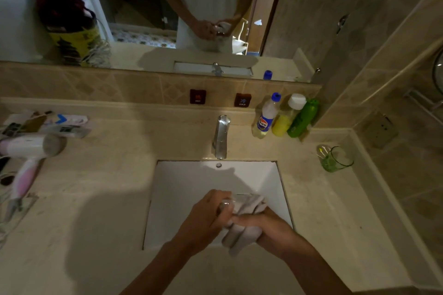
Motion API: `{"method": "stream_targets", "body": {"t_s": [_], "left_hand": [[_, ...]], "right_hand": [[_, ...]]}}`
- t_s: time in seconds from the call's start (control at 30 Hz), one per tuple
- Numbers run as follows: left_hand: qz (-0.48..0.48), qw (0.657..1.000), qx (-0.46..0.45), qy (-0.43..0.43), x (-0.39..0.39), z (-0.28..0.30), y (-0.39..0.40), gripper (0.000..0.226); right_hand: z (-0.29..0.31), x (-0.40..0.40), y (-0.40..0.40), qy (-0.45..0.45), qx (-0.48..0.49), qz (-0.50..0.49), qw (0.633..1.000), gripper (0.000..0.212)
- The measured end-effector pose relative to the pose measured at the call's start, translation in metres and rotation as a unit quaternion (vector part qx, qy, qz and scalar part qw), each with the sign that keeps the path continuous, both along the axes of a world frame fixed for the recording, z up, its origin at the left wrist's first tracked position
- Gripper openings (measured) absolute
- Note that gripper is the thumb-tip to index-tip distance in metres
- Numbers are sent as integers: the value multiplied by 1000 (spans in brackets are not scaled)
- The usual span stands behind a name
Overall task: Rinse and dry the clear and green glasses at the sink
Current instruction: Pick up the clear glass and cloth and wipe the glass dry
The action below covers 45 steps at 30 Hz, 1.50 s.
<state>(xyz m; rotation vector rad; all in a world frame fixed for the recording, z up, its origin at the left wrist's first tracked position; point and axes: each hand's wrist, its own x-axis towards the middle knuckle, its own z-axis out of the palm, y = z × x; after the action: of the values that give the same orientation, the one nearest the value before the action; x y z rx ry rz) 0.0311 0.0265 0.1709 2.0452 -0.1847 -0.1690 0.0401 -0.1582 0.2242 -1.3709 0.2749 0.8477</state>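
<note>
Clear drinking glass was gripped in left hand over white sink; right hand fingers pinched grey cloth against it, drying underway. Green-tinted glass stood on beige surface, state undetermined

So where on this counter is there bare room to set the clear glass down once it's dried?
Bare counter lies between the hair dryer and the sink, and along the front edge right of the basin, below the green glass. The back right corner is crowded with bottles; the far left holds clutter.
</note>
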Motion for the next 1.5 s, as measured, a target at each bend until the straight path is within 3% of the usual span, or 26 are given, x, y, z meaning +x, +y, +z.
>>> {"method": "stream_targets", "body": {"t_s": [0.1,0.17,0.23,0.3,0.4,0.47,0.53,0.67,0.77,0.83,0.87,0.9,0.97,1.03,1.1,1.17,1.23,1.33,1.43,1.5], "left_hand": [[-26,981,-115,152,11,15,3,32],[-58,927,-206,310,17,27,4,37],[-117,884,-263,369,20,31,3,50],[-159,869,-295,364,15,38,-3,34],[-138,872,-328,337,11,43,-5,35],[-117,882,-336,308,12,34,-4,61],[-109,891,-349,269,13,35,-5,67],[57,862,-436,253,18,28,-15,63],[150,851,-450,225,21,28,-32,47],[158,880,-407,186,21,33,-40,28],[154,897,-378,168,21,35,-42,27],[145,909,-362,148,19,36,-44,32],[134,909,-371,138,16,36,-45,50],[133,904,-379,147,12,34,-45,65],[132,907,-374,138,9,35,-47,64],[158,908,-367,127,9,33,-49,51],[211,881,-400,141,12,36,-52,38],[262,830,-459,178,20,32,-49,37],[248,831,-458,196,24,29,-45,42],[214,824,-468,236,23,28,-40,53]], "right_hand": [[9,4,-7,-55,-39,76,995,36],[14,10,-9,-77,-62,153,983,41],[20,16,-5,-80,-74,234,966,41],[21,20,-1,-78,-89,269,956,42],[16,21,-8,-69,-82,159,981,53],[21,17,-12,-82,-32,63,994,35],[32,9,-13,-149,-16,14,989,26],[38,-11,-6,-267,-113,-169,942,12],[32,-34,24,-315,-128,-111,934,40],[18,-41,48,-406,-244,-46,879,68],[11,-40,54,-445,-302,-36,842,74],[9,-38,55,-453,-323,-51,829,73],[9,-31,53,-394,-298,-101,864,66],[11,-20,49,-256,-220,-192,922,68],[11,-6,45,-154,-161,-248,943,62],[15,-3,43,-103,-130,-244,955,56],[18,-11,45,-111,-112,-222,962,49],[9,-34,54,-241,-115,-189,945,43],[1,-49,64,-351,-146,-158,911,70],[4,-42,59,-339,-149,-149,917,64]]}}
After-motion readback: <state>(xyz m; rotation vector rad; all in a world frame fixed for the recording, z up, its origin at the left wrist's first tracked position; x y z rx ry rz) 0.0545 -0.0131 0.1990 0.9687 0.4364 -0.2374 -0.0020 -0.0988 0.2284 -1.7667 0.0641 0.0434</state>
